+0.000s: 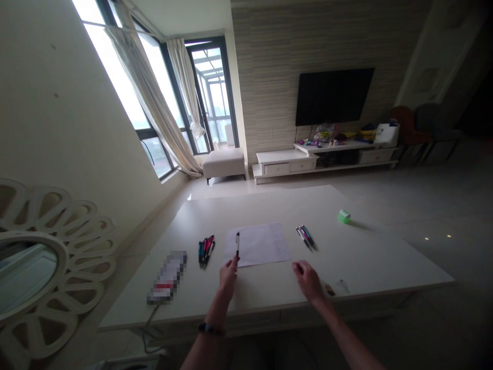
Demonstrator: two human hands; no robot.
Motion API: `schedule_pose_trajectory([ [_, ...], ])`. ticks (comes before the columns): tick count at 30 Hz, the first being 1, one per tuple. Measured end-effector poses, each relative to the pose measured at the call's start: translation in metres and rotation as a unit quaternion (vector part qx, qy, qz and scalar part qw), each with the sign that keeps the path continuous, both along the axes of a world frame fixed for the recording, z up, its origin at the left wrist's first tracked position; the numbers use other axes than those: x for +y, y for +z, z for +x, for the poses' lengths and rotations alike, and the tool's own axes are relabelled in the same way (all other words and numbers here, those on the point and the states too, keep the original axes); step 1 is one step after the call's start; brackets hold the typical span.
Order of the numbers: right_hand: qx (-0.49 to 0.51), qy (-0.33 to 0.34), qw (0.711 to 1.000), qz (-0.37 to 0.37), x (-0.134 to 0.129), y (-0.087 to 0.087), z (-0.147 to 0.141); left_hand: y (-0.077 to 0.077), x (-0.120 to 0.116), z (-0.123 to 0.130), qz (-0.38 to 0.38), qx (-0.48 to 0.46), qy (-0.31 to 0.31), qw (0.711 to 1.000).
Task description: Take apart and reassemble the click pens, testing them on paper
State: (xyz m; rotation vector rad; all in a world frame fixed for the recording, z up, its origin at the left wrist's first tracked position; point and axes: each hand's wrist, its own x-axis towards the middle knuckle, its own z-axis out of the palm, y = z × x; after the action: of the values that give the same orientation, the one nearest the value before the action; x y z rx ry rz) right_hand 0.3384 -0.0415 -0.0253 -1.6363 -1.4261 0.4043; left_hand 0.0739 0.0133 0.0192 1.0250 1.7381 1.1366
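Note:
My left hand (228, 277) is closed around the lower end of a pen (238, 245). The pen points up and away from me, over the left part of a white sheet of paper (262, 244). Just off the paper's near right corner, my right hand (306, 278) has its fingers curled in, and no object shows in it. Left of the paper lies a bunch of several pens (206, 251), some with red or blue parts. To its right is a smaller group of pens (305, 238), lying side by side.
A blurred-out device (168, 277) with a cable lies at the white table's (370, 252) left. A green-and-white small box (344, 216) stands at the far right. Near my right wrist are a small brown item (329, 290) and a clear item (342, 285).

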Motion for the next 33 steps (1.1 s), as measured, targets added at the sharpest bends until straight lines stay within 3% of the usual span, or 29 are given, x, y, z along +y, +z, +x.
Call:
schedule_pose_trajectory([
  [3, 0.163, 0.101, 0.981, -0.031, -0.005, 0.01, -0.045, -0.013, -0.027, 0.037, -0.021, -0.179, -0.132, 0.975],
  [6, 0.291, 0.158, 0.94, -0.084, -0.003, 0.017, -0.079, -0.024, -0.048, 0.061, -0.015, -0.178, -0.212, 0.961],
  [8, 0.323, 0.176, 0.924, -0.106, 0.001, 0.018, -0.088, -0.027, -0.054, 0.065, -0.002, -0.13, -0.257, 0.958],
  [10, 0.312, 0.168, 0.93, -0.102, 0.003, 0.018, -0.087, -0.024, -0.056, 0.058, 0.021, -0.041, -0.275, 0.96],
  [13, 0.238, 0.133, 0.959, -0.079, 0.005, 0.02, -0.074, -0.015, -0.054, 0.04, 0.14, 0.188, -0.181, 0.955],
  [14, 0.209, 0.139, 0.964, -0.081, 0.005, 0.022, -0.07, -0.012, -0.053, 0.033, 0.195, 0.272, -0.145, 0.931],
  [16, 0.167, 0.194, 0.962, -0.099, 0.005, 0.026, -0.066, -0.009, -0.051, 0.024, 0.28, 0.413, -0.145, 0.854],
  [18, 0.164, 0.259, 0.945, -0.117, 0.007, 0.029, -0.065, -0.011, -0.048, 0.019, 0.315, 0.489, -0.217, 0.784],
  [19, 0.178, 0.273, 0.937, -0.127, 0.009, 0.029, -0.066, -0.014, -0.047, 0.018, 0.315, 0.503, -0.249, 0.766],
  [21, 0.226, 0.258, 0.927, -0.151, 0.012, 0.025, -0.07, -0.022, -0.045, 0.017, 0.296, 0.508, -0.277, 0.76],
  [24, 0.311, 0.192, 0.912, -0.188, 0.016, 0.016, -0.078, -0.033, -0.043, 0.017, 0.276, 0.507, -0.268, 0.771],
  [29, 0.425, 0.096, 0.878, -0.2, 0.015, 0.01, -0.097, -0.039, -0.043, 0.015, 0.29, 0.513, -0.269, 0.762],
  [33, 0.411, 0.027, 0.896, -0.168, 0.016, 0.01, -0.11, -0.038, -0.045, 0.015, 0.302, 0.515, -0.26, 0.759],
])
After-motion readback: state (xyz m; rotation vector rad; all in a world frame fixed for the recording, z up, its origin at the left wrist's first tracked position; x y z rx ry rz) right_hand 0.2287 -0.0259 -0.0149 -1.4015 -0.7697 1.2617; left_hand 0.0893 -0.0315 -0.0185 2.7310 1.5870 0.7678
